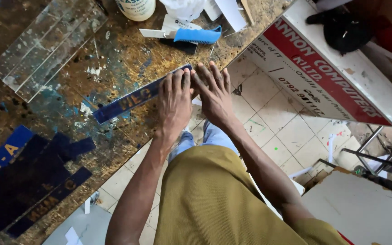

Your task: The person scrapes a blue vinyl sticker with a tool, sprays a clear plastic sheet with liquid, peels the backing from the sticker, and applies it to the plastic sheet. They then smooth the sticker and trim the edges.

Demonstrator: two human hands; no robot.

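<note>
A long dark blue strip (128,100) with gold letters lies across the paint-stained wooden worktable (110,50), slanting from lower left up to the right. My left hand (174,105) presses flat on the strip's right end, fingers together. My right hand (214,93) lies flat beside it, fingers spread, touching the strip's far right tip at the table edge. Neither hand grips anything.
A blue-handled utility knife (191,35) lies just beyond my hands. A clear acrylic sheet (46,45) lies at the upper left, more blue strips (28,177) at the lower left, a white tub (136,9) at the top. A red and white signboard (323,68) leans at the right above the tiled floor.
</note>
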